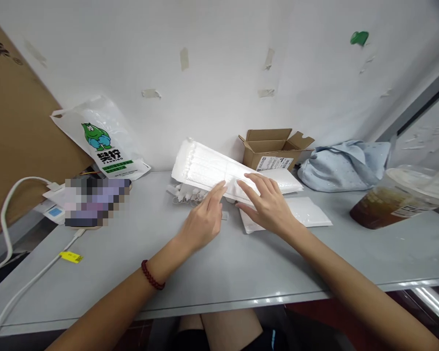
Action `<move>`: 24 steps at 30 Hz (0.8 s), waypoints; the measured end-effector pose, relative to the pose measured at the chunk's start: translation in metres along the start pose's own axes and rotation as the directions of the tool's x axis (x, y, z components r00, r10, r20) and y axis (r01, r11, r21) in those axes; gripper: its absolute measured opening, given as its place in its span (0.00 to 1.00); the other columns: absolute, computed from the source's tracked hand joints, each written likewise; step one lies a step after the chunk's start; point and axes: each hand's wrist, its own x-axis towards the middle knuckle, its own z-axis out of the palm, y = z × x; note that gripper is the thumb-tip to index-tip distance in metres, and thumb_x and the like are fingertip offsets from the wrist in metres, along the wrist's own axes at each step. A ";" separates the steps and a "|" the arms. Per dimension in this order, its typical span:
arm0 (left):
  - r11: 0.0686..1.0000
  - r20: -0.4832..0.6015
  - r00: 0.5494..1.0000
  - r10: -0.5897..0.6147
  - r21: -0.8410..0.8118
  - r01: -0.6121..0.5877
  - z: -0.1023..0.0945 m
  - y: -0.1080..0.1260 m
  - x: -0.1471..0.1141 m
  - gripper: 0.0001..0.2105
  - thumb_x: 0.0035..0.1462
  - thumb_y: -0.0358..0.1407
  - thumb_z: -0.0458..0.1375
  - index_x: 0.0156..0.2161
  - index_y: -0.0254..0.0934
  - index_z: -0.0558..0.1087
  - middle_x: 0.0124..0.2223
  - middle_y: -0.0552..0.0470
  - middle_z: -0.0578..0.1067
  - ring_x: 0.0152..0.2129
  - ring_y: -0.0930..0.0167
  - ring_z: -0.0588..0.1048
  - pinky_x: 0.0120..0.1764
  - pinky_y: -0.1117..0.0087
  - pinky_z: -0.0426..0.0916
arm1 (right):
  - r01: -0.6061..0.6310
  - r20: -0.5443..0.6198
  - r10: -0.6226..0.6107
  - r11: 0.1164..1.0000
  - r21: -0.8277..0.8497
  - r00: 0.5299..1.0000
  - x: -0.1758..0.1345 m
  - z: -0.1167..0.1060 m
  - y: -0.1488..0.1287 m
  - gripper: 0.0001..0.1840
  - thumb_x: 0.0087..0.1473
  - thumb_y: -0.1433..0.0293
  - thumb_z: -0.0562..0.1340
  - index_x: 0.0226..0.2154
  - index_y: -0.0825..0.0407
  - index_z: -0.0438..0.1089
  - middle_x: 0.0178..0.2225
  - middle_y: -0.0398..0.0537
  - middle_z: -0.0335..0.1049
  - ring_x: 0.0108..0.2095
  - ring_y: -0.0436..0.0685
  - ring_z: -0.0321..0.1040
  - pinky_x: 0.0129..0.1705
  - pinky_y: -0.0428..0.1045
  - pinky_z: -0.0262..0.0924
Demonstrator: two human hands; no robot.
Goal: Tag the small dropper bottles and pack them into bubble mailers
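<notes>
A white padded envelope (219, 170) with a ribbed, puffy surface lies slanted in front of me, its far left end raised on a pile of small white pieces with thin loops (190, 194). My left hand (204, 217) has its fingers together over the envelope's near edge; its thumb is hidden. On the envelope's right part, my right hand (269, 202) rests with fingers spread and the thumb apart, below the edge. Beneath and beside that hand are another white padded envelope (309, 212) and a further one (283, 179) behind it.
An open cardboard box (269, 151) stands by the wall, beside a light blue cloth bundle (344, 165). A lidded drink cup (384, 202) leans at right. At left are a printed white bag (106, 141), a blurred phone (98, 202) and a white cable (32, 282).
</notes>
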 end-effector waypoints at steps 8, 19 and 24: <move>0.997 0.020 0.998 -0.053 0.056 0.052 0.000 0.014 0.002 0.19 0.63 0.32 0.48 0.59 0.35 0.58 0.56 0.39 0.70 0.52 0.63 0.71 0.50 0.63 0.71 | 0.008 0.143 -0.013 0.999 0.039 0.990 -0.005 0.013 0.001 0.30 0.57 0.84 0.44 0.59 0.55 0.58 0.58 0.65 0.60 0.61 0.64 0.52 0.54 0.61 0.56; 0.334 0.281 0.585 -0.761 -0.603 0.724 -0.032 -0.030 0.018 0.38 0.50 0.33 0.60 0.64 0.34 0.49 0.43 0.43 0.78 0.36 0.65 0.79 0.43 0.60 0.72 | -0.043 0.182 0.052 0.998 -0.052 0.982 -0.005 0.008 -0.001 0.34 0.52 0.86 0.49 0.60 0.52 0.53 0.62 0.65 0.51 0.64 0.68 0.45 0.56 0.65 0.53; 0.281 0.462 0.673 -0.578 -0.661 0.696 -0.024 -0.009 0.017 0.21 0.47 0.36 0.63 0.47 0.33 0.69 0.35 0.47 0.80 0.32 0.65 0.79 0.38 0.63 0.73 | 0.025 0.292 -0.030 0.999 0.020 0.956 -0.005 0.004 -0.011 0.45 0.49 0.69 0.64 0.64 0.53 0.42 0.66 0.69 0.39 0.66 0.74 0.35 0.57 0.71 0.44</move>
